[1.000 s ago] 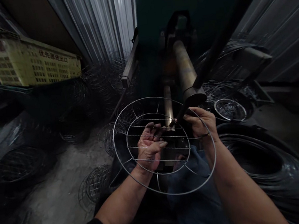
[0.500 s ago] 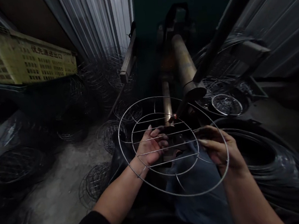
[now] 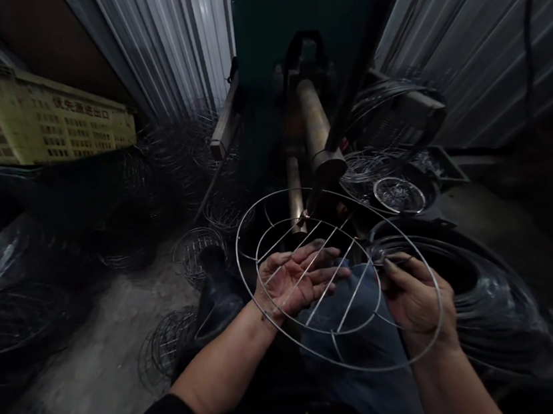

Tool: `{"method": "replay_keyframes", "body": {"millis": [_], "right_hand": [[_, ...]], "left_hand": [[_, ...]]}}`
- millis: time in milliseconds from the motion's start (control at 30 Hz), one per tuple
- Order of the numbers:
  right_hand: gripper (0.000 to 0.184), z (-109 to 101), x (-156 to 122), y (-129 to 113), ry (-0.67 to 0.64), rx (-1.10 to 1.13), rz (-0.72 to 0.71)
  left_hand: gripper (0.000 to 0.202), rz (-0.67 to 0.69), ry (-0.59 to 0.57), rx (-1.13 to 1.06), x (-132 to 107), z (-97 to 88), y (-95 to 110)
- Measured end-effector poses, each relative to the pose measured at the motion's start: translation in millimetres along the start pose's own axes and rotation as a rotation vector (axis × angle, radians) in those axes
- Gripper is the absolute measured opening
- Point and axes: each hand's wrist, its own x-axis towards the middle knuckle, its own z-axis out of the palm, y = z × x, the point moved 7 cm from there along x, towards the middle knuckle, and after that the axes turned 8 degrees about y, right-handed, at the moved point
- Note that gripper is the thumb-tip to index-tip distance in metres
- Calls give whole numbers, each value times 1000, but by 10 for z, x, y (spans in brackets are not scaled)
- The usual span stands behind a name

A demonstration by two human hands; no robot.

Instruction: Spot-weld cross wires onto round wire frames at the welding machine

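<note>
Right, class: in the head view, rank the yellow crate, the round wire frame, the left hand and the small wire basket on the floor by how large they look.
1. round wire frame, nearest the camera, so its lead is unsure
2. yellow crate
3. left hand
4. small wire basket

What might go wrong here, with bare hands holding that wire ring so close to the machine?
The left hand lies open under the wire frame, near the glowing electrode tip, so a burn seems possible. The right hand grips only the rim, so the frame could slip off the contact. Loose wire coils nearby might snag it.
</note>
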Motion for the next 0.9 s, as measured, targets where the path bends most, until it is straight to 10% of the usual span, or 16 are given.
{"method": "replay_keyframes", "body": {"millis": [633, 900], "right_hand": [[26, 923, 475, 205, -50, -116, -250], [24, 788, 256, -132, -54, -346, -451]], "left_hand": [[51, 261, 208, 132, -70, -459, 352], [24, 546, 760, 318, -702, -1491, 872]]}}
